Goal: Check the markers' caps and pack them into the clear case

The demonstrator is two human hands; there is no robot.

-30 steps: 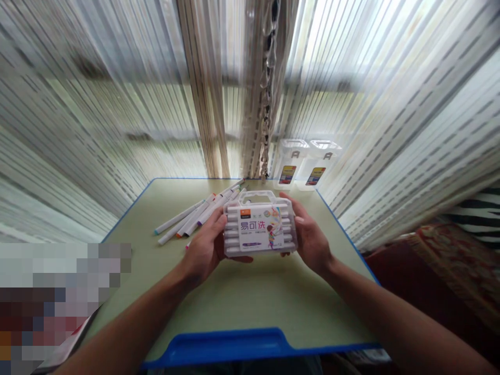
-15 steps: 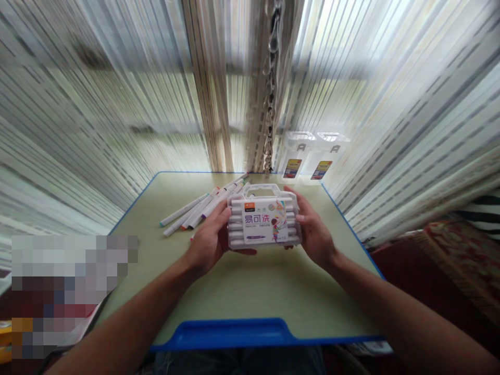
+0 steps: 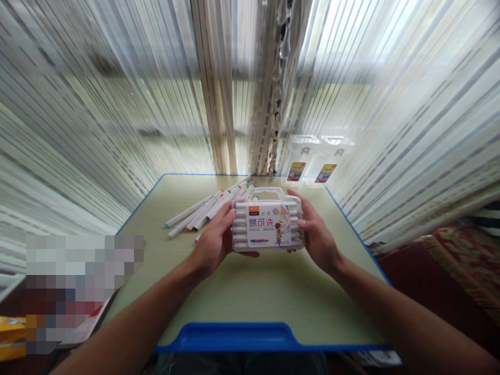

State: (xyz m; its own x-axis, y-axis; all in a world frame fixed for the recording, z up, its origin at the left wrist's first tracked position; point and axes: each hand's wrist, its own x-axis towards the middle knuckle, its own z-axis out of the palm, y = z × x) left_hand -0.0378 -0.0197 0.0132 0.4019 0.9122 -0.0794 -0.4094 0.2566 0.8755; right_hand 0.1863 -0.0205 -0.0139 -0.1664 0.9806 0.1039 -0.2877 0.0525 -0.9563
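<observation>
A clear plastic marker case [image 3: 267,224] with a carry handle on top is held up in front of me, its printed label facing me and white markers lying in rows inside. My left hand [image 3: 213,237] grips its left end, thumb on the front and fingers underneath. Around the right end, my right hand [image 3: 317,229] is closed in the same way, its fingers mostly hidden behind the case. Loose white markers [image 3: 203,211] with coloured ends lie in a pile on the table, behind and left of my left hand.
Two clear cases [image 3: 299,159] with small labels stand at the table's back right corner. The green table [image 3: 250,297] has a blue rim and a blue front tray [image 3: 236,336]. String curtains [image 3: 164,104] hang behind it. A patterned cloth [image 3: 464,260] lies at right; a blurred-out area covers the left.
The whole view has shifted slightly, so everything appears a little further right and lower. Both hands keep the same hold on the marker case.
</observation>
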